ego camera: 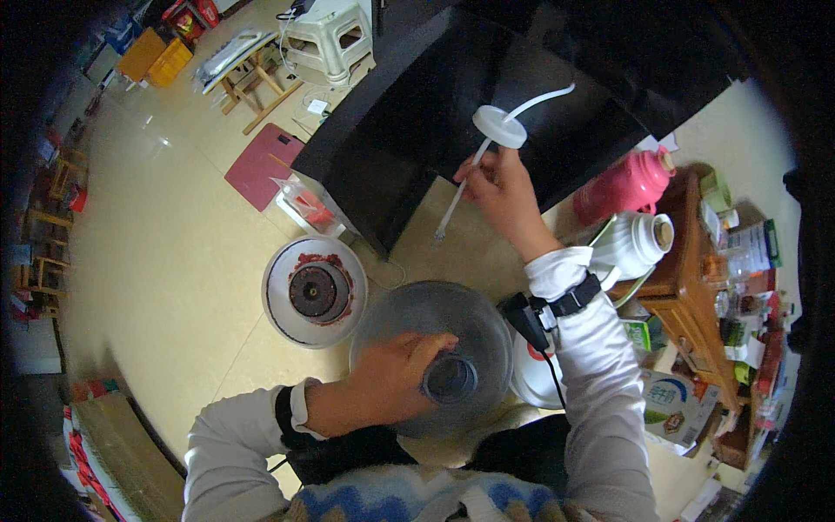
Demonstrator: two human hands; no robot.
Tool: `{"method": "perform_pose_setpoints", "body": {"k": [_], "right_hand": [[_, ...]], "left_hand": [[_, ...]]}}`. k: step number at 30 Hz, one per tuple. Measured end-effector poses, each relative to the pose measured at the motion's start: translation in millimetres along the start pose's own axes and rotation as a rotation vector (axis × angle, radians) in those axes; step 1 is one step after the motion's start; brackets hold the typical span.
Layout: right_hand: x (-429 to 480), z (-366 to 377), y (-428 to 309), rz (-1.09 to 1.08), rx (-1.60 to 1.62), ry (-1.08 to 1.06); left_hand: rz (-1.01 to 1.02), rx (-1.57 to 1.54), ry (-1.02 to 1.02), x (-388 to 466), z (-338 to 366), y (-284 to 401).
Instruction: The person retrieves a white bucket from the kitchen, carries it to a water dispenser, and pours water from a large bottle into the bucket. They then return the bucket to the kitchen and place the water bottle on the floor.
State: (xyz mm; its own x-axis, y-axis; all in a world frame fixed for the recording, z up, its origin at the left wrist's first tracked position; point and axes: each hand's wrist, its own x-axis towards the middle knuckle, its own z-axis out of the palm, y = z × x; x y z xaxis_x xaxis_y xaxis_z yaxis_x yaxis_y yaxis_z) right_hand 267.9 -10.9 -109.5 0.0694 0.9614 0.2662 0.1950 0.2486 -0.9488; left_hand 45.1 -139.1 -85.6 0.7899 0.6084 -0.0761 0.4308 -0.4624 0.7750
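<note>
My right hand [499,186] is raised over the floor, gripping a white round lid [500,127] near its lower edge. A thin white tube [462,191] passes through this lid; its upper end bends to the right and its lower end hangs free above the floor. Below stands a large clear plastic water jug [466,313], its round mouth [450,380] facing up with no cap on it. My left hand [391,375], somewhat blurred, grips the jug's neck from the left, thumb along the far rim. The lid and tube are apart from the jug.
Left of the jug stands a round white container [277,307] with a dark disc inside. A black cabinet [391,150] lies ahead. Pink [620,186] and white thermos flasks [629,245] stand right, near a wooden cabinet [691,333]. A white container [531,372] adjoins the jug.
</note>
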Motion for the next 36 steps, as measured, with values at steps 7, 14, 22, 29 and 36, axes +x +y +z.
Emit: {"method": "perform_pose_setpoints", "body": {"k": [7, 14, 22, 29, 36], "right_hand": [[34.0, 5.6, 21.0, 0.140, -0.124, 0.004], [61.8, 10.5, 50.4, 0.129, -0.257, -0.013], [109.8, 23.4, 78.5, 0.070, -0.407, -0.047], [128.4, 29.0, 88.0, 0.266, -0.231, 0.089], [128.5, 27.2, 102.0, 0.177, -0.075, 0.004]], "left_hand": [[0.062, -0.019, -0.037, 1.9, -3.2, -4.4], [0.057, -0.052, -0.050, 1.4, -2.3, -8.4], [-0.007, -0.088, -0.110, 3.7, -7.5, -10.0], [0.070, -0.161, -0.120, 3.1, -14.5, -17.4], [0.080, -0.208, -0.167, 5.1, -11.3, -19.0]]}}
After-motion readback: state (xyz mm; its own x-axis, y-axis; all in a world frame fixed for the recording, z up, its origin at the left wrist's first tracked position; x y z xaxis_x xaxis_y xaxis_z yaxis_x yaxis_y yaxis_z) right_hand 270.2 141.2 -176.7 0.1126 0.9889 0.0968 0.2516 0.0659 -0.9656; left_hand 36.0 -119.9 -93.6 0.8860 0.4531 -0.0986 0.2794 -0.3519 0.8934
